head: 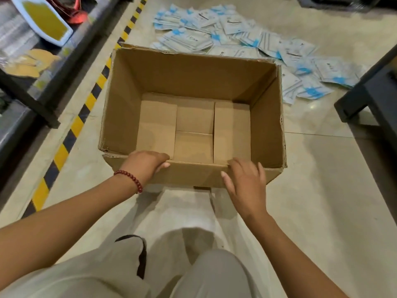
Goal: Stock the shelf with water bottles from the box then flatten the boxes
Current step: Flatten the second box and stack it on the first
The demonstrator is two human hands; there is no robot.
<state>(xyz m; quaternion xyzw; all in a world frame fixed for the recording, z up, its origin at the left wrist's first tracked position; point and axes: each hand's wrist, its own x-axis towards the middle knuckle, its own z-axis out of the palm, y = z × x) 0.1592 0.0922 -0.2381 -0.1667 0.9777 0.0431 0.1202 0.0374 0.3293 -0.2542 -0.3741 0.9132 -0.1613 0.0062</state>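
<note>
Pale floor tiles [322,190] carry everything. Left hand [146,163] grasps the near rim of the box [193,78], fingers curled over the edge. Right hand [247,183] rests against the same wall, fingers relaxed and closed on nothing. That box stands upright between shelves [43,100], empty, bottom flaps showing, so flattening seems due. Best to take both sides firmly, tip it over, and press the base flaps apart. Packets [247,35] lie scattered beyond it; a striped line [86,112] runs along its left.
</note>
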